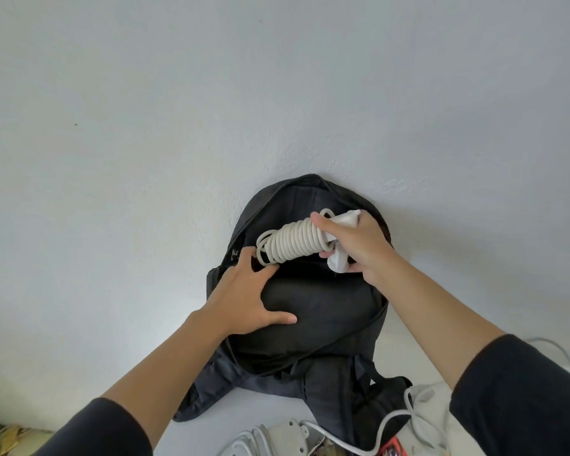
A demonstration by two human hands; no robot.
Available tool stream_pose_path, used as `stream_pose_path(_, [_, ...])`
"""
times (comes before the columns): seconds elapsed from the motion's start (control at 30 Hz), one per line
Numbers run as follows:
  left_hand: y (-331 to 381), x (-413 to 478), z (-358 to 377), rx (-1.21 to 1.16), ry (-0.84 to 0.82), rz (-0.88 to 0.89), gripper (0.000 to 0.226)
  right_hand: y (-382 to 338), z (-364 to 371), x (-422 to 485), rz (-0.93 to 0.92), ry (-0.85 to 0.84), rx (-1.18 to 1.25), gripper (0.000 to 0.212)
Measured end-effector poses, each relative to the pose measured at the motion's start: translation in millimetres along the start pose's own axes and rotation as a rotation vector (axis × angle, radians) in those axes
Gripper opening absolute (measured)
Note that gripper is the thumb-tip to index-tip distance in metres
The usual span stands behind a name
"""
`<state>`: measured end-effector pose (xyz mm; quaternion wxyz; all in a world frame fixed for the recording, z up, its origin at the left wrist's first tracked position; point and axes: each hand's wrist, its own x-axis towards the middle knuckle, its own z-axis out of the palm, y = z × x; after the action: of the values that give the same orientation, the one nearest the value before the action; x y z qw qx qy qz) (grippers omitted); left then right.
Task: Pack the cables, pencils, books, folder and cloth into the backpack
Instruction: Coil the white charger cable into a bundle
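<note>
black fabric frames everything here: the backpack [310, 311] leans against the pale wall [145, 110], its main opening gaping at the top. directly over that opening the right hand [356, 245] is closed around one end of a coiled cable [293, 243], with a bit of white cloth [338, 258] bunched in the same grip. the left hand [247, 297] lies spread and flat on the backpack's front panel, its fingertips at the lip of the opening, seemingly pressing the panel down to keep the mouth wide; it clamps nothing.

the coil's long axis runs from the right hand, on the backpack's right side, slanting down towards the left hand, so its free end nearly touches the left fingers. the right hand alone carries it. the move appears to be a drop or push straight down into the compartment, and the bundle probably needs tipping end-first to clear the lip.

the cable is off-white, wound in tight even turns like a thick spring, with a loose loop at the lower end. more white cables [405, 422] lie on the surface in front of the backpack, not yet packed.
</note>
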<state>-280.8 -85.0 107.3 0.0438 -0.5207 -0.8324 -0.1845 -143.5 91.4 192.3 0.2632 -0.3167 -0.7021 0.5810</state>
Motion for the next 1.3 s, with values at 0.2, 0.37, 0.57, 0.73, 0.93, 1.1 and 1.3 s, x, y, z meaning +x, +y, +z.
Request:
stream_pose_path(0.2, [-2, 12, 2, 0.169, -0.015, -0.019, 0.082, 5, 4, 5, 0.091, -0.024, 0.011, 0.065])
stream_pose_path(0.37, [-4, -10, 44, 0.15, 0.35, 0.197, 0.058, 4, 6, 4, 0.112, -0.054, -0.031, 0.062])
stream_pose_path(0.57, [-2, -8, 50, 0.069, 0.384, 0.348, 0.038, -1, 55, 2, -0.018, -0.336, -0.737, 0.068])
stream_pose_path(0.73, [-5, -15, 52, -0.066, 0.344, 0.263, 0.046, -6, 92, 12, -0.034, -0.379, -0.865, 0.056])
stream_pose_path(0.93, [-17, -25, 21, -0.285, 0.253, 0.082, 0.069, 3, 93, 32, 0.155, -0.389, -0.444, 0.033])
stream_pose_path(1.1, [-21, -12, 9, -0.204, 0.262, 0.048, 0.084, 2, 76, 40, 0.227, -0.409, -0.186, 0.02])
stream_pose_path(1.3, [-21, -6, 17, -0.084, 0.304, 0.043, 0.079, 0, 68, 41, 0.21, -0.491, -0.144, 0.007])
